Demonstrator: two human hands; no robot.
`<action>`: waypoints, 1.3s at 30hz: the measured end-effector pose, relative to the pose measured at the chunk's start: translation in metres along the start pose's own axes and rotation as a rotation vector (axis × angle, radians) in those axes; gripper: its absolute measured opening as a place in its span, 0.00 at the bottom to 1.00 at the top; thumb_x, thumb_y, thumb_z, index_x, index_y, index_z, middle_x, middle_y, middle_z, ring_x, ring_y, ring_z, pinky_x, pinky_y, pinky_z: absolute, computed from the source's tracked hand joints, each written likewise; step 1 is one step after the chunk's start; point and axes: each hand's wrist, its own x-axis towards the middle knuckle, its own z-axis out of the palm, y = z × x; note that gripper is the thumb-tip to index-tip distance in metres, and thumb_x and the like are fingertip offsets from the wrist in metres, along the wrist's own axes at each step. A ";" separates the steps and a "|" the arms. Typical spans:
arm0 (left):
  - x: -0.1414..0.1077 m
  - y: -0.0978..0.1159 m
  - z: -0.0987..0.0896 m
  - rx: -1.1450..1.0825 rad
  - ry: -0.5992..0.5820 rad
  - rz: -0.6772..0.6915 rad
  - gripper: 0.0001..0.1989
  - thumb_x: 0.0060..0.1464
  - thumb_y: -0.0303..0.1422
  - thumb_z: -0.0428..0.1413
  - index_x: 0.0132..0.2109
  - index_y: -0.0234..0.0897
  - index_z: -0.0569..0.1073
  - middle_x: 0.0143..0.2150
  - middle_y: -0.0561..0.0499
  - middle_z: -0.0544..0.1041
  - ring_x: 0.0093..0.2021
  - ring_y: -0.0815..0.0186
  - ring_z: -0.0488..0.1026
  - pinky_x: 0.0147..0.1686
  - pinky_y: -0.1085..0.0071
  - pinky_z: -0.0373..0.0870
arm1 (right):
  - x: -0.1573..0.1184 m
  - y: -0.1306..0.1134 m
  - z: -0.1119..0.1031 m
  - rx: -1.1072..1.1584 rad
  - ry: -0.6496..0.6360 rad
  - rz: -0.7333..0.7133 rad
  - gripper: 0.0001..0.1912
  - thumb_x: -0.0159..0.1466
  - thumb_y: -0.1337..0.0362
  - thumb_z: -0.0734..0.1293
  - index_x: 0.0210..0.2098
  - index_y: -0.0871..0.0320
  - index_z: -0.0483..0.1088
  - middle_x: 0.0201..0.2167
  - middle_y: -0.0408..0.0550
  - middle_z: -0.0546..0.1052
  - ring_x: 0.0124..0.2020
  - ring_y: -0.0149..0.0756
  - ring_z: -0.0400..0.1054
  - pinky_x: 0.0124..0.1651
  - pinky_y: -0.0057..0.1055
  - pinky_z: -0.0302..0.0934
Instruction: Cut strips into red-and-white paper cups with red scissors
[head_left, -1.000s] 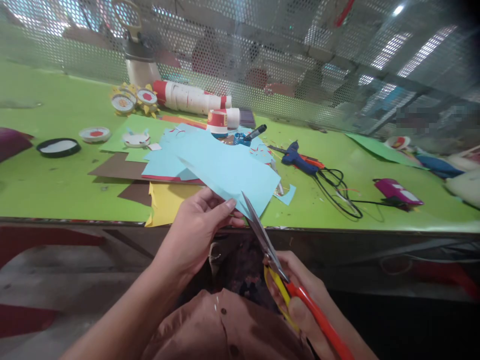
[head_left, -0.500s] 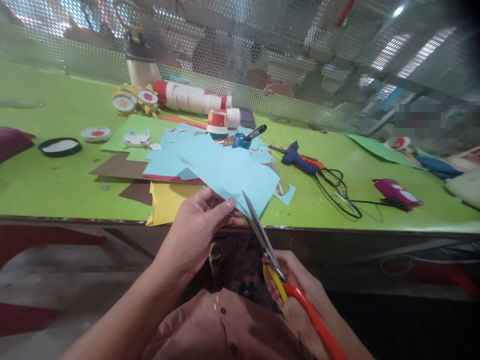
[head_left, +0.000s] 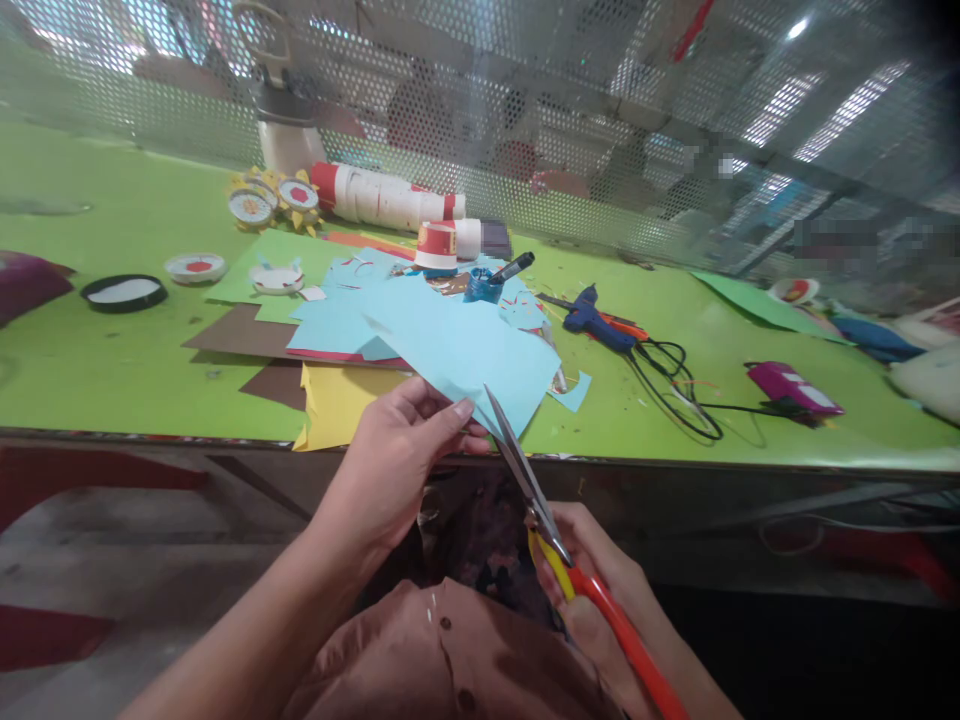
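Note:
A sheet of light blue paper [head_left: 472, 350] is pinched at its near edge by my left hand [head_left: 409, 450], thumb on top and fingers beneath. My right hand [head_left: 592, 580] grips a pair of scissors [head_left: 532, 490] with one orange-red and one yellow handle. The scissor blades reach over the paper's near edge, just right of my left thumb. One blade lies above the sheet; any part of the other blade under it is hidden. Under and behind the sheet lie more blue pieces [head_left: 330, 325], brown paper [head_left: 240, 335] and yellow paper [head_left: 337, 400].
A blue glue gun [head_left: 596, 320] with a looped black cord lies to the right, near a purple box-like item [head_left: 795, 388]. Paper cups [head_left: 436, 247], a blue jar [head_left: 484, 285] with a black marker [head_left: 514, 266], and a black-rimmed lid [head_left: 124, 292] stand on the green table [head_left: 135, 390].
Almost nothing differs. The view has shifted very slightly, while both hands, the blue paper and the scissors hold nearly the same position.

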 end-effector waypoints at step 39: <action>0.000 0.004 -0.002 -0.078 -0.058 0.001 0.05 0.50 0.28 0.60 0.36 0.30 0.74 0.31 0.50 0.74 0.30 0.70 0.71 0.30 0.75 0.74 | 0.005 0.024 0.006 0.135 0.051 0.036 0.37 0.54 0.33 0.61 0.48 0.57 0.63 0.25 0.43 0.63 0.24 0.30 0.56 0.24 0.27 0.55</action>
